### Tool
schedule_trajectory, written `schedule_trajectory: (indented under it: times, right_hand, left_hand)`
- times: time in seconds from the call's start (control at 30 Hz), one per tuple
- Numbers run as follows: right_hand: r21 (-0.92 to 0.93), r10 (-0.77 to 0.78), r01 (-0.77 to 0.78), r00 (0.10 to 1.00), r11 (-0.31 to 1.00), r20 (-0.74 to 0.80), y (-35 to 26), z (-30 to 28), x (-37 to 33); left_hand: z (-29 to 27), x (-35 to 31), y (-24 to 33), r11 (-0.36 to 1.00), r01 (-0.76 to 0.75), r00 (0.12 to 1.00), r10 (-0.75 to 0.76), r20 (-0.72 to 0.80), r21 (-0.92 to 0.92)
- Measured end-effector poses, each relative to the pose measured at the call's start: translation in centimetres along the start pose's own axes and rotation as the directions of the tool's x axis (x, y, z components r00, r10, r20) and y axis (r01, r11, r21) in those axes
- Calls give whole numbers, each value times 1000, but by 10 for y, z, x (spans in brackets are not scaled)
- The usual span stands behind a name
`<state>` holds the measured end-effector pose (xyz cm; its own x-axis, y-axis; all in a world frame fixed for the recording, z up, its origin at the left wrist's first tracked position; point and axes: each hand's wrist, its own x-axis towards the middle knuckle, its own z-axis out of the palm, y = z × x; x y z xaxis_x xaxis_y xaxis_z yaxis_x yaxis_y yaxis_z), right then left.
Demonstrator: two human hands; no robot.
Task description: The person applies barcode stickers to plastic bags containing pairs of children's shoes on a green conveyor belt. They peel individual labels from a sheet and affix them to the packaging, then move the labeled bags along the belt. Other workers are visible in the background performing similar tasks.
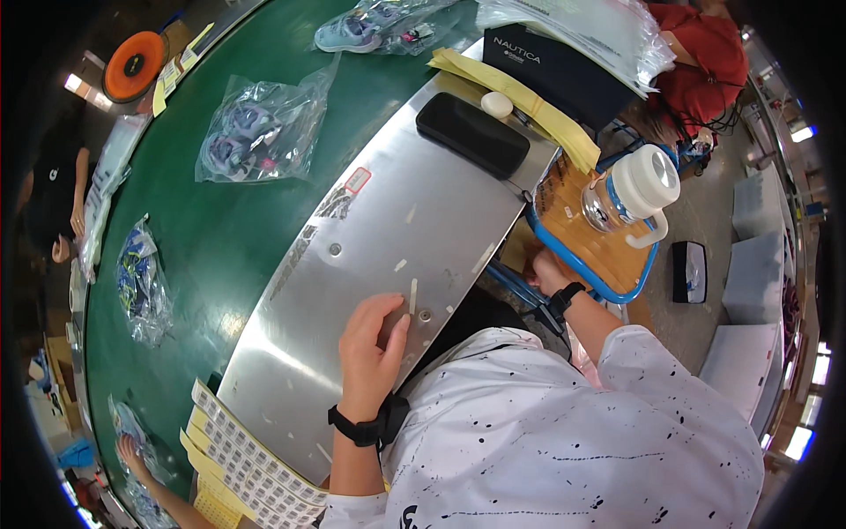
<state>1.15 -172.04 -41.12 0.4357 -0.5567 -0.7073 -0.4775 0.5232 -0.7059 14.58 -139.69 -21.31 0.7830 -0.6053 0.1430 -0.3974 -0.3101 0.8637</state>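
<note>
My left hand (370, 344) rests over the bare metal worktop (352, 264), its fingers slightly curved and the thumb apart. It holds nothing, and a short whitish strip of tape (413, 297) lies by its fingertips. A black band circles that wrist. Off to the right, my right hand (548, 271) reaches down beside a blue-rimmed wooden stool top (608, 273). Its fingers are hidden behind the stool's edge and frame, so whatever they touch cannot be seen. A clear bottle with a white lid and handle (648, 181) stands on the stool top.
A black case (473, 134), a white rounded object (497, 105) and a dark box (555, 75) occupy the worktop's far end. Label sheets (256, 450) lie at its near left. Bagged shoes (247, 141) sit on the green belt (203, 229). Co-workers' hands (132, 454) appear at left.
</note>
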Motion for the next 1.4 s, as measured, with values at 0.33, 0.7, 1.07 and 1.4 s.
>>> schedule_trajectory:
  times: [0.33,0.7,1.07,1.4]
  right_hand:
    - [-325,-25,191,891,926,452,-41,41,-123]
    - [-326,202,506,285,799,937,-120,221,-265]
    - [157,360,886,-332,436,872,-60,409,-302]
    - [382,112,916,-370,-119,922,-19,536,-297]
  left_hand:
    - [-10,-4,-5,998,-51,997,49,-54,-43]
    - [-91,-113,31,982,174,863,-117,-491,71]
    - [-141,-267,34,652,734,452,-263,-852,188]
    - [-148,-247,22,632,735,494,-251,-833,246]
